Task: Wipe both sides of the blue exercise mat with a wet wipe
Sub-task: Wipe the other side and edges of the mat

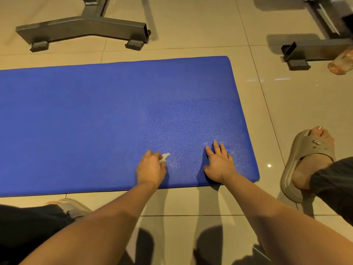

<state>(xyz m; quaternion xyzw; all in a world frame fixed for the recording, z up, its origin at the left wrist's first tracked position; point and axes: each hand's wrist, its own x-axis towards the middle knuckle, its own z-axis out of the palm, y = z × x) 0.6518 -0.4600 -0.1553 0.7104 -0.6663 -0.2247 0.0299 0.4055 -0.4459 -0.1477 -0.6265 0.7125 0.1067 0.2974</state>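
The blue exercise mat (95, 115) lies flat on the tiled floor and runs off the left edge of view. Its right end shows a darker, damp-looking patch. My left hand (150, 170) grips a small crumpled white wet wipe (165, 157) and holds it against the mat near the front edge. My right hand (219, 162) lies flat on the mat, fingers straight and spread, close to the front right corner.
A grey metal equipment base (82, 27) stands on the floor behind the mat. A second metal frame (315, 48) is at the back right, with a plastic bag (342, 63) beside it. My sandalled right foot (309, 161) is right of the mat; my left knee is at lower left.
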